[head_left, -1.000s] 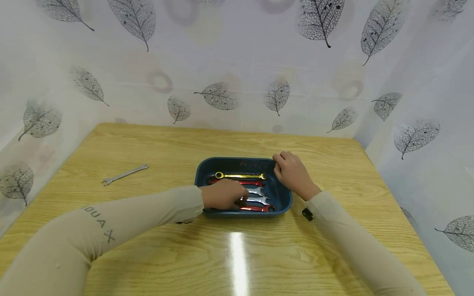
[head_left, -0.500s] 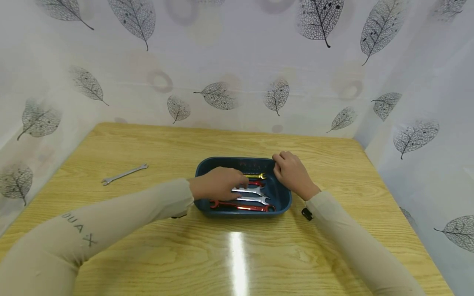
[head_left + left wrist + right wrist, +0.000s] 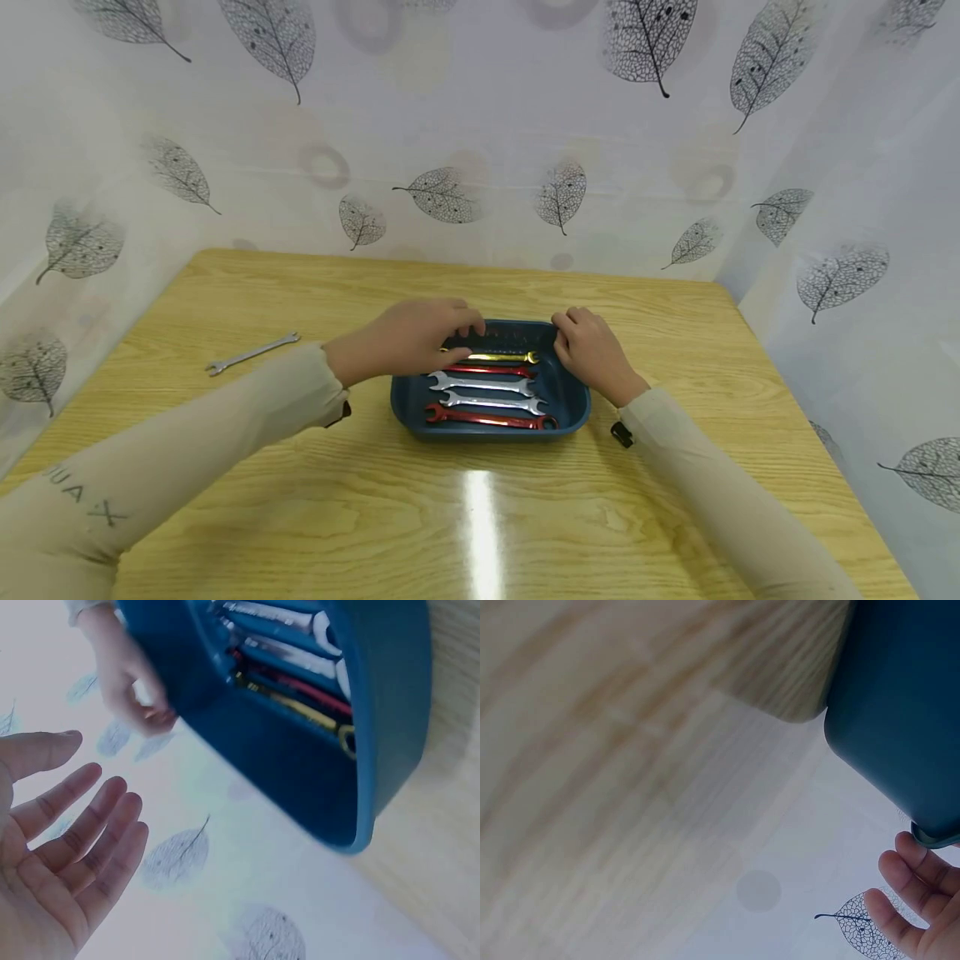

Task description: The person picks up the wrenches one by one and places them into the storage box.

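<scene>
Head view, going left to right: one silver wrench (image 3: 252, 352) lies alone on the table (image 3: 300, 517), well off to the left of the left hand (image 3: 412, 337). That hand hovers with fingers loose and spread, holding nothing, over the back left rim of the blue tray (image 3: 491, 430). Inside are five wrenches: one gold (image 3: 498, 357), two red, two silver. The right hand (image 3: 591, 350) rests its curled fingers on the tray's back right rim.
</scene>
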### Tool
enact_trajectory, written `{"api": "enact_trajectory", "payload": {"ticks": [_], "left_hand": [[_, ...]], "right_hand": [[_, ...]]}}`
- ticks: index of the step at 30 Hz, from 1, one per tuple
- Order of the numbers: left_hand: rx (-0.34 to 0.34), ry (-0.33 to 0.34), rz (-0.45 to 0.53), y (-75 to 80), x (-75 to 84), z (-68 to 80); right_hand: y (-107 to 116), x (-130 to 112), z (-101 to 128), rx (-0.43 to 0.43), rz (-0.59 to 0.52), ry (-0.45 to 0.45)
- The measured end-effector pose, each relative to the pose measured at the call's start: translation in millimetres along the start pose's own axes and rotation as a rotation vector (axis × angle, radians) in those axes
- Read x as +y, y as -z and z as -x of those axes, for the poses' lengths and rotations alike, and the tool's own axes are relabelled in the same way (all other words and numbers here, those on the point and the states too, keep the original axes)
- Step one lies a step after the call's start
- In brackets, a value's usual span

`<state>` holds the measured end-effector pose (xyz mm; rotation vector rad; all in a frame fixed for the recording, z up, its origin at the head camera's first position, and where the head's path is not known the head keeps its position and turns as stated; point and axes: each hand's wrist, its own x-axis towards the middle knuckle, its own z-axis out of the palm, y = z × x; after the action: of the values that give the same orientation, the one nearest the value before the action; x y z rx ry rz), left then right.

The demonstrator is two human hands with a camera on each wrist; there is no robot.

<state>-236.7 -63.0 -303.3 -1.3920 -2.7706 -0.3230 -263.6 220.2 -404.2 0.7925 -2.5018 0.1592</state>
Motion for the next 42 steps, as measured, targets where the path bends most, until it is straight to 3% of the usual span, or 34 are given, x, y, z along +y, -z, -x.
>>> {"api": "enact_trajectory", "payload": {"ticks": [5, 15, 22, 26, 31, 37, 42], "left_hand": [[0.057, 0.04, -0.002, 9.0, -6.5, 10.2], [0.193, 0.078, -0.134, 17.8, -22.1, 35.3], [0.308, 0.098, -0.315, 22.6, -42.3, 57.4], [0.336, 0.121, -0.381, 26.4, -52.9, 71.5], [0.384, 0.138, -0.418, 26.5, -66.8, 89.1], [0.483, 0.112, -0.443, 24.7, -84.6, 108.4], [0.504, 0.089, -0.435, 21.0, -99.1, 123.9]], "right_hand": [[0, 0, 1, -0.002, 0.001, 0.0], [1, 0, 3, -0.001, 0.001, 0.003], [1, 0, 2, 0.001, -0.01, 0.016], [0, 0, 1, -0.004, -0.013, 0.017], [0, 0, 0, 0.0, -0.014, 0.016], [0, 0, 0, 0.016, -0.011, 0.02], [1, 0, 0, 0.007, -0.005, 0.009]]}}
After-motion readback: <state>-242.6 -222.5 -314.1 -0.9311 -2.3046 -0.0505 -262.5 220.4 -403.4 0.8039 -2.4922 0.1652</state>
